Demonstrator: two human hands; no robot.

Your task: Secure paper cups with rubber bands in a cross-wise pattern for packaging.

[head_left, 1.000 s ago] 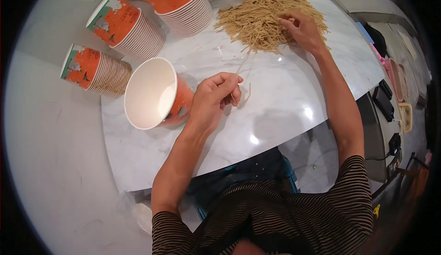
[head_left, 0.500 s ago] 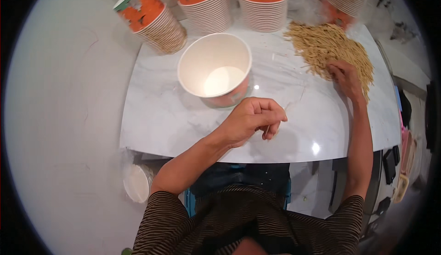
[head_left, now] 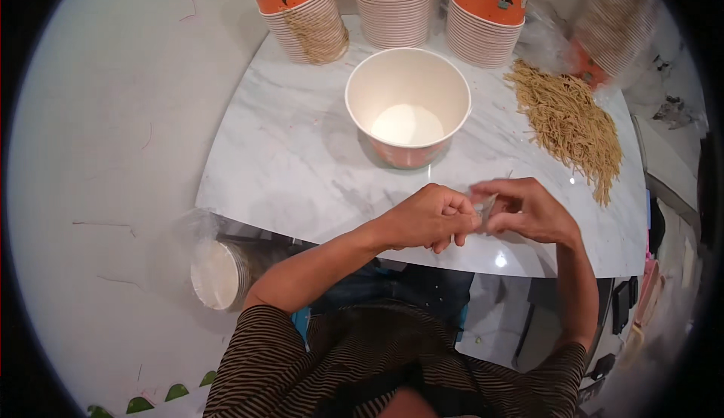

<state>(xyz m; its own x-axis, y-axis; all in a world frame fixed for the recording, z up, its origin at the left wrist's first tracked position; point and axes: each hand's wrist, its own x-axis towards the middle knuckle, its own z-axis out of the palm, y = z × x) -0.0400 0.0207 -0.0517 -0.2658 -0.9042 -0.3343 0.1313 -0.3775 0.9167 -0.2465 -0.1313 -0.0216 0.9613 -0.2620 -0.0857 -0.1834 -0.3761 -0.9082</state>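
Observation:
My left hand is above the table's near edge, its fingers curled and thumb pressed in. Whatever it pinches is too small to make out. Just to its right, my right hand faces it with thumb and fingers apart, fingertips slightly blurred and almost touching the left ones. A large white-lined paper tub with an orange outside stands beyond my hands; its inside shows only the pale bottom. At the far right lies a heap of thin tan strands, like rubber bands.
Along the back stand stacks of nested orange paper tubs; tan bands hang on the left stack. Another stack leans at the back right beside clear plastic. Wrapped white tubs sit below the marble-patterned table at the left.
My right hand has left the heap of strands and come back beside my left hand. The head view has shifted, so the table and tub appear farther right.

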